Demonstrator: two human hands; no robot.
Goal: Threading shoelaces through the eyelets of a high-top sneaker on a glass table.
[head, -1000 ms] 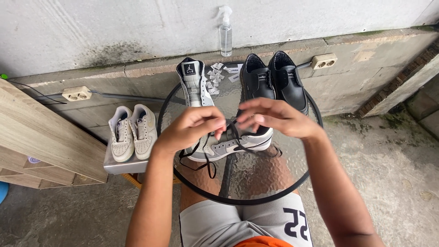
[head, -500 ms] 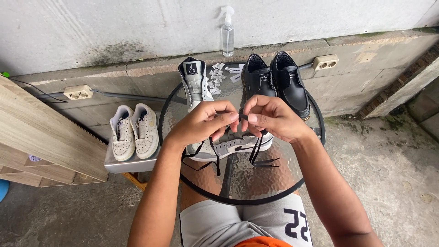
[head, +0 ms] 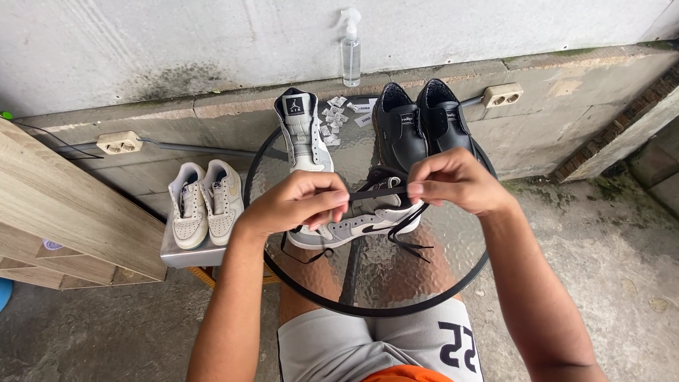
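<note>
Shoelace point(head: 378, 192) stretches taut between my pinching left hand point(head: 300, 205) and right hand point(head: 456, 180), so I judge it best to keep it flat and untwisted above the grey sneaker point(head: 353, 226).

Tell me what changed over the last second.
The left hand and right hand met at the middle, then drew apart sideways, pulling the black shoelace taut between them above the grey sneaker. Both kept their grip on the lace. The black shoes, spray bottle and glass table stayed put.
</note>
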